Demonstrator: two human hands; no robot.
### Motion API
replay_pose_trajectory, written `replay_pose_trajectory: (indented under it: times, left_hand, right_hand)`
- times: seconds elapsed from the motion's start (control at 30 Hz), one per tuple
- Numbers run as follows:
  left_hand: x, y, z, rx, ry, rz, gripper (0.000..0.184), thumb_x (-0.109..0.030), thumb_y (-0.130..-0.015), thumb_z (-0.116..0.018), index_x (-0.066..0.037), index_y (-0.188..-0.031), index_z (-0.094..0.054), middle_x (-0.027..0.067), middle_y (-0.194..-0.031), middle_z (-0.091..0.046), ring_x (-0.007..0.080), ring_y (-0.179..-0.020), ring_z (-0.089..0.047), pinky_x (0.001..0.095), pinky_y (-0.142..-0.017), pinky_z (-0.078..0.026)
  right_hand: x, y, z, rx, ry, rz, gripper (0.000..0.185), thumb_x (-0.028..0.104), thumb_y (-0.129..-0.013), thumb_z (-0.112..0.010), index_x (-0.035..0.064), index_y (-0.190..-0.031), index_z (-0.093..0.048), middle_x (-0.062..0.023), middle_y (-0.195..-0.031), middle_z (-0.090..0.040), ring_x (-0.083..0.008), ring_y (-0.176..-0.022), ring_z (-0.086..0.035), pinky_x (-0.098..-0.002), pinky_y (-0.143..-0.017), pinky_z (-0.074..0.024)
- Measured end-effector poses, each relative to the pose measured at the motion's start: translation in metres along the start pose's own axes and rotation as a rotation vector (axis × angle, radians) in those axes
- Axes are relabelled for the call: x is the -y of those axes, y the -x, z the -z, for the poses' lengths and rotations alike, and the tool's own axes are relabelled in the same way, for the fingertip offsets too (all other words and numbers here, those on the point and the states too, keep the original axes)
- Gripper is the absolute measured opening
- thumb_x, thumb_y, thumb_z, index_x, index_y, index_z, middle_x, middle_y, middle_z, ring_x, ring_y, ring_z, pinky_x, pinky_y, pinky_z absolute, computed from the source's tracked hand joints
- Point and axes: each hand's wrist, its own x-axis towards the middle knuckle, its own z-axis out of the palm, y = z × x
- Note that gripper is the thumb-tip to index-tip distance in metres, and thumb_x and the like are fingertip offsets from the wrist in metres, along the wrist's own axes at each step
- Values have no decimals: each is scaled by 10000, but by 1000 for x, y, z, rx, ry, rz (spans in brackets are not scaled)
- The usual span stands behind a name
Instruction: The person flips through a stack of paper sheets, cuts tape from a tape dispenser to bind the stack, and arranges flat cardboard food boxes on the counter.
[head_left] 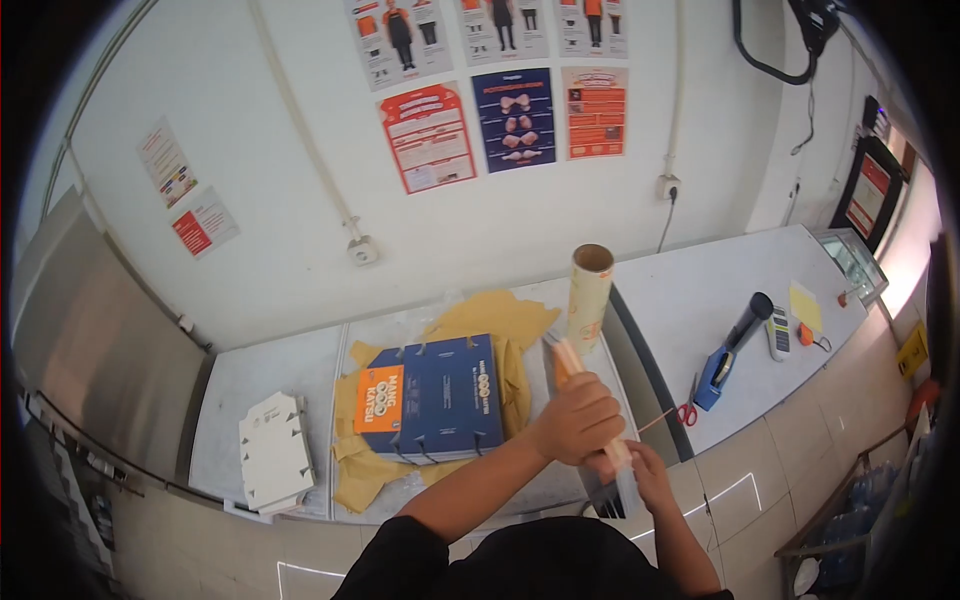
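Observation:
My left hand is closed round a bundle of long, thin, pale sticks or strips, whose exact kind I cannot make out. Below it, my right hand is at the lower end of the bundle, fingers bent against it and partly hidden. A shiny, clear or silvery wrap shows between the hands. Just beyond them stands a patterned roll with a hollow core. Left of my hands, a stack of blue and orange flat boxes lies on crumpled brown paper.
White flat cartons are stacked at the left. On the right counter are red-handled scissors, a blue tape dispenser, a dark cylinder, a calculator and yellow paper. Posters hang on the wall.

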Motion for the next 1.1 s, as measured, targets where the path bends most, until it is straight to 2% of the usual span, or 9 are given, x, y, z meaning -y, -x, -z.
replay_pose_trajectory:
  times: [0.1,0.17,0.27,0.3,0.43,0.7,0.83,1.0,1.1]
  left_hand:
    - [2,65,-33,325,0,62,600,-647,-998,-515,-59,-980,-633,84,-958,-584,297,-940,-602,475,-915,-467]
    - [-8,56,-35,158,-25,61,572,-627,-993,-543,-62,-981,-637,78,-967,-585,293,-955,-600,466,-942,-462]
    - [-16,60,-34,94,-38,98,561,-617,-997,-557,-68,-1033,-666,75,-1020,-611,298,-980,-614,501,-974,-483]
    - [-17,59,-31,93,-33,98,568,-623,-998,-553,-67,-1035,-665,75,-1027,-611,298,-986,-614,505,-977,-482]
    - [-18,74,-14,68,-10,236,674,-595,-1066,-538,12,-1345,-627,197,-1352,-618,379,-1310,-578,540,-1166,-397]
    - [29,158,-21,-428,394,1412,801,-630,-1151,-148,-42,-1464,-592,152,-1432,-575,268,-1404,-504,415,-1228,-359]
    - [36,167,-27,-357,616,1406,831,-655,-1145,-151,-56,-1200,-723,97,-1169,-678,215,-1101,-600,384,-1030,-459]
    - [25,159,-32,-369,447,1358,760,-618,-1157,-162,-51,-1155,-667,101,-1127,-661,214,-1105,-598,366,-1033,-453]
    - [28,176,-46,-304,332,1310,705,-590,-1166,-186,-43,-1216,-629,107,-1165,-654,220,-1119,-598,373,-1040,-450]
  right_hand:
    - [48,42,-9,-64,-171,201,775,497,-1044,-651,36,-1615,-402,-183,-1576,-512,-321,-1403,-565,-468,-1114,-485]
    - [55,53,-30,-104,-190,367,1124,714,-855,-785,3,-1621,-372,-195,-1579,-506,-358,-1430,-534,-493,-1142,-452]
    - [63,68,-48,-113,186,510,1227,603,-746,-926,-19,-1626,-338,-200,-1590,-483,-367,-1463,-496,-494,-1171,-417]
    - [77,69,-57,-169,313,417,941,340,-790,-935,-9,-1534,-477,-213,-1459,-600,-367,-1349,-607,-458,-1092,-485]
    - [97,69,-69,-201,359,323,145,46,-891,-753,32,-1013,-675,-195,-960,-681,-434,-900,-697,-446,-779,-558]
    - [134,60,-73,-110,394,633,371,77,-846,-824,24,-1189,-693,-187,-1128,-727,-426,-1022,-717,-438,-895,-584]
    - [109,52,-70,-21,420,614,430,96,-849,-836,6,-1244,-691,-207,-1197,-743,-429,-1076,-730,-442,-937,-596]
    - [107,57,-61,-188,492,602,225,111,-911,-777,46,-1117,-715,-169,-1044,-732,-399,-933,-738,-445,-802,-599]
    - [95,57,-49,-97,498,552,432,85,-895,-792,3,-1306,-685,-204,-1203,-748,-411,-1080,-741,-443,-935,-605]
